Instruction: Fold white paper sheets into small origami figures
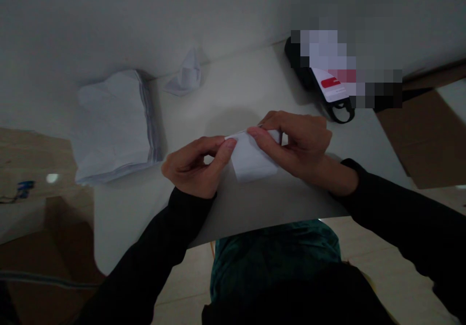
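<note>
Between my two hands is a small folded sheet of white paper, held up over the table. My left hand pinches its upper left corner between thumb and fingertips. With thumb and index finger, my right hand grips the top edge toward the right side, covering part of it. The paper's lower edge hangs toward me. Behind it, near the wall, stands a folded white paper boat.
A thick stack of white paper lies at the left, overhanging the white table. At the back right, a phone rests against a black bag, partly blurred out. Brown cardboard is at the right.
</note>
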The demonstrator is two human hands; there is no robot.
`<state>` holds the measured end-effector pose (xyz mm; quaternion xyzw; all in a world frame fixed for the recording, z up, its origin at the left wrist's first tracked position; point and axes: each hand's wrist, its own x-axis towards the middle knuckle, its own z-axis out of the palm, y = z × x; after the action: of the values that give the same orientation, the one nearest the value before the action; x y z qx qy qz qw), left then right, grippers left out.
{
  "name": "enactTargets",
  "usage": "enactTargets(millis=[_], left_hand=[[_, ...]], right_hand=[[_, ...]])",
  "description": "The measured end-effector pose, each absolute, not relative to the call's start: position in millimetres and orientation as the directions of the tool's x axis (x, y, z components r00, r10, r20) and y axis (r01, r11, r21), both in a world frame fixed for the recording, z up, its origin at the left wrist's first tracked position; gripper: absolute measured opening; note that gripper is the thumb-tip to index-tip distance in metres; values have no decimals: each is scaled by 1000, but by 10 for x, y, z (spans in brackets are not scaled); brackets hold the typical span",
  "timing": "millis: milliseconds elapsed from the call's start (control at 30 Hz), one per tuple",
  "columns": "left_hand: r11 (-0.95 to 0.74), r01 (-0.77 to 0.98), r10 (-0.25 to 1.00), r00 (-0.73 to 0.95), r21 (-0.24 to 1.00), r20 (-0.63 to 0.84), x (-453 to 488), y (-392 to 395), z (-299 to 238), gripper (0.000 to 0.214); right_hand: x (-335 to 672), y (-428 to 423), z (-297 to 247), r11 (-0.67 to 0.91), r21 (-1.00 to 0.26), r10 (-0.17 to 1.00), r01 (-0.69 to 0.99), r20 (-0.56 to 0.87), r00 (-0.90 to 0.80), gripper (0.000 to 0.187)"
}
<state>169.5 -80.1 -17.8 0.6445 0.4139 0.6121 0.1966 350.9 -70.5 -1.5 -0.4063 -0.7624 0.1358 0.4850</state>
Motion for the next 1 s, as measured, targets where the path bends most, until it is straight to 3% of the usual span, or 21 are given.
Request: enactTargets(millis=[333,467,533,633,700,767,833,1000], left_hand=[[-583,304,773,-79,754,629,1707,-802,-129,7],[-557,295,794,-84,777,602,1710,-808,-121,6],[-540,316,792,-123,780,598,1712,-803,-125,6],[-462,353,802,-225,814,553,1709,-781,-128,10],[-416,353,807,-281,838,519,1706,-763,-125,16],[-400,356,808,-299,845,508,1707,-752,-120,18],[-392,365,810,-298,844,505,1714,-749,-115,17],[-379,340,832,-281,861,477,1722,-732,-130,21]], right_hand=[[3506,-693,-27,615,-639,769,462,615,-173,33],[3491,-724,-35,561,-710,818,426,553,-157,27],[3466,-750,-40,514,-782,851,351,515,-101,18],[3421,-759,-44,433,-889,901,151,431,-44,35],[3401,-733,-47,350,-934,936,68,347,-56,27],[3393,-692,-58,263,-964,964,39,260,-61,20],[3390,-650,-80,205,-979,977,-2,205,-51,31],[3400,-601,-142,180,-980,984,-90,181,-1,34]])
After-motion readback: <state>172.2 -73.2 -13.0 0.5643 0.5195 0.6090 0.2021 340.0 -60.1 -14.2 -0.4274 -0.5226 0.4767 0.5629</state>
